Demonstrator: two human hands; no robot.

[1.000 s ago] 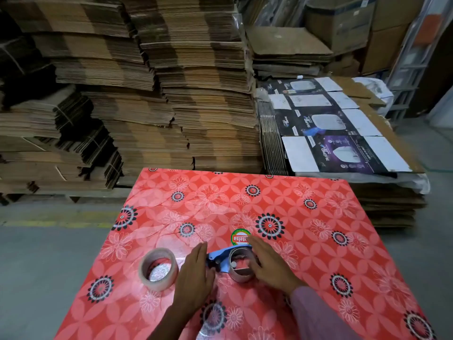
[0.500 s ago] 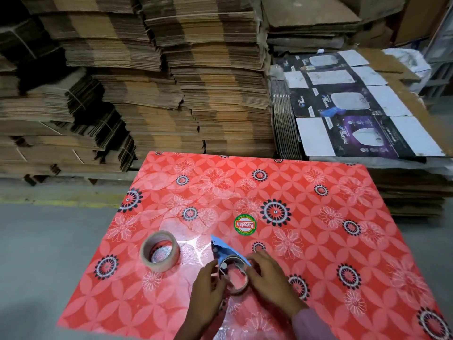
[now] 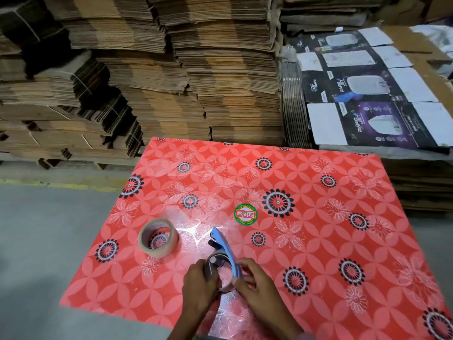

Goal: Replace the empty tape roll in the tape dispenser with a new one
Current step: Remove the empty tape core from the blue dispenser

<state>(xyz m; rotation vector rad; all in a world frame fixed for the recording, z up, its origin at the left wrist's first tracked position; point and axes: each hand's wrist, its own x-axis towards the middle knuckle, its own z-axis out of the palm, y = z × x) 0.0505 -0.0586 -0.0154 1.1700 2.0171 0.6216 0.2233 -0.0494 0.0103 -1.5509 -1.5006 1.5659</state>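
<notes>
Low in the middle of the frame, both hands hold the blue tape dispenser (image 3: 226, 251) over the red flowery table (image 3: 318, 241). The left hand (image 3: 199, 280) pinches the empty roll (image 3: 220, 271) inside it. The right hand (image 3: 255, 283) pinches the dispenser's blue side. Fingers hide part of the roll. The new tape roll (image 3: 158, 238) sits to the left, apart. Both arms are cut off at the bottom.

dim | glare on table (image 3: 196, 238) | edges warped, soft
</notes>
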